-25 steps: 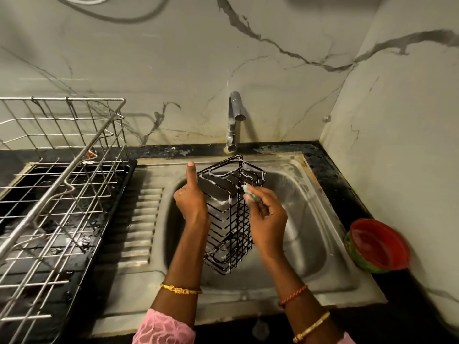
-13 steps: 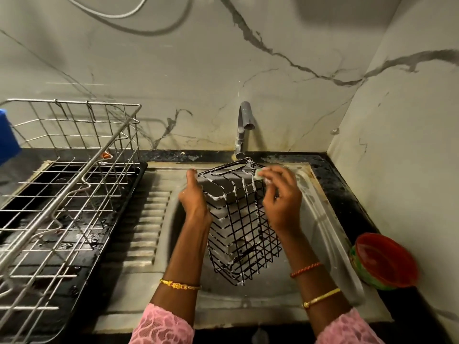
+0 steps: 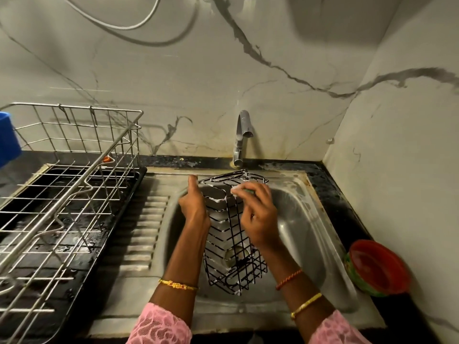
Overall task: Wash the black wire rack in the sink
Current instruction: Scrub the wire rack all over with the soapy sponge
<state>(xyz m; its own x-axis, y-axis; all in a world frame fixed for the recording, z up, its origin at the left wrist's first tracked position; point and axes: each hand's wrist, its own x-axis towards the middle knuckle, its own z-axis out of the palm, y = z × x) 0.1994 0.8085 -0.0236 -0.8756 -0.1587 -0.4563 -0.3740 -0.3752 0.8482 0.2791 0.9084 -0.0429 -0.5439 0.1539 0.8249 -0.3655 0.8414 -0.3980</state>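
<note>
The black wire rack [image 3: 233,247] stands tilted on end in the steel sink [image 3: 313,234], with white soap foam along its upper wires. My left hand [image 3: 195,204] grips the rack's left side near the top, thumb pointing up. My right hand [image 3: 260,217] pinches a small green and white scrub pad [image 3: 242,191] and presses it against the rack's upper right wires. The drain shows through the rack's lower wires.
A grey tap [image 3: 242,135] rises behind the sink, no water running. A steel dish rack [image 3: 62,194] on a black tray fills the left counter, with a blue container [image 3: 7,140] at the far left. A red bowl [image 3: 377,268] sits right of the sink by the wall.
My right hand with the scrub pad has moved up from the rack's right side to its top edge and now a little left. The rack has tipped slightly.
</note>
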